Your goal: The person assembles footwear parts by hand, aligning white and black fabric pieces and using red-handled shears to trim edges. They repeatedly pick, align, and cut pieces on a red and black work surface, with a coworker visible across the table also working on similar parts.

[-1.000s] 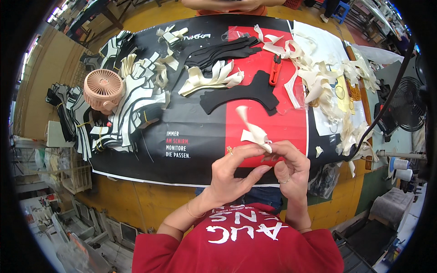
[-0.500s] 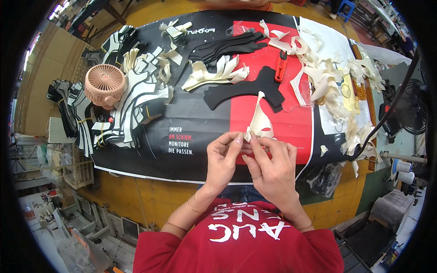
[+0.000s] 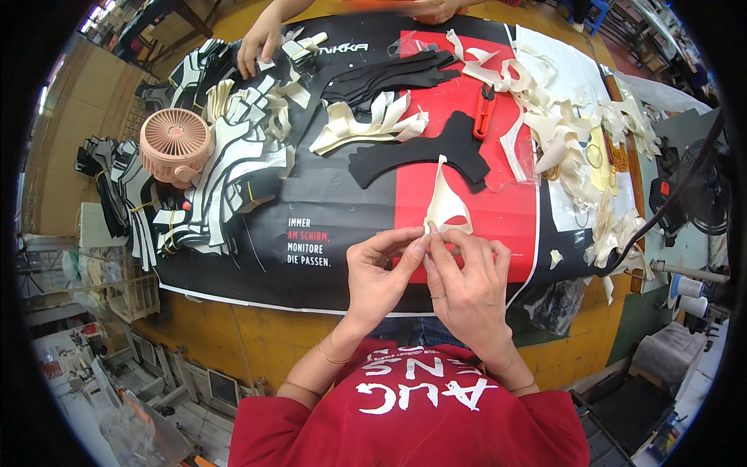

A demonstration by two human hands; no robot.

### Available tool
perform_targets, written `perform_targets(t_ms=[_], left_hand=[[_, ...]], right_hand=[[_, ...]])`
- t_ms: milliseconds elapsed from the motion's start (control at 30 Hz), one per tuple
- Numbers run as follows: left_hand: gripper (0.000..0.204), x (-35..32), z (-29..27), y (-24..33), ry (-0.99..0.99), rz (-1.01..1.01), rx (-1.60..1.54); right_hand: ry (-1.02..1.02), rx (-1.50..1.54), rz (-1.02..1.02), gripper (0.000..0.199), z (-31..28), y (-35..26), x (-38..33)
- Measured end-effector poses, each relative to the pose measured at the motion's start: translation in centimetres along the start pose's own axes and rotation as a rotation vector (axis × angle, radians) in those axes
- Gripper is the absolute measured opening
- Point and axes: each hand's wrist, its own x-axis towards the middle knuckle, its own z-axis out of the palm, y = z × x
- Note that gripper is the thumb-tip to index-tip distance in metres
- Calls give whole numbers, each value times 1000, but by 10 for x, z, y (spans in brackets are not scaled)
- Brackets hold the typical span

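Both my hands meet near the table's front edge, pinching the lower end of a cream fabric piece (image 3: 447, 204). My left hand (image 3: 381, 272) and my right hand (image 3: 471, 284) have thumbs and fingertips pressed together on it. The piece tapers upward to a point that reaches the black cut fabric pieces (image 3: 424, 154). Beyond those lies a stack of cream cut pieces (image 3: 366, 124). A red cutter (image 3: 483, 113) rests to the right of them. The exact edge between my fingertips is hidden.
A pink fan (image 3: 177, 144) stands at the left beside bundled black-and-white pieces (image 3: 226, 167). Cream scraps (image 3: 572, 148) pile up on the right. More black strips (image 3: 389, 78) lie further back. A co-worker's hand (image 3: 261, 43) touches pieces at the far left.
A co-worker's hand has come in at the far left and reaches the cream pieces there. My left hand has shifted slightly left and down; both hands keep their pinch on the cream fabric piece.
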Motion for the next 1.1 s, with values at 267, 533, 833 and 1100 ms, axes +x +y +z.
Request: perform_targets(t_ms=[267,533,833,1100], left_hand=[[16,5,-8,-1,-8,-22,-50],[15,17,-10,20,-103,102,-143],[13,54,-44,20,122,276,81],[24,94,-97,6,314,122,-139]], right_hand=[[-11,135,67,37,1,2,0],[-33,1237,510,56,11,38,18],[-220,685,-9,25,3,59,108],[-645,988,252,27,56,45,169]])
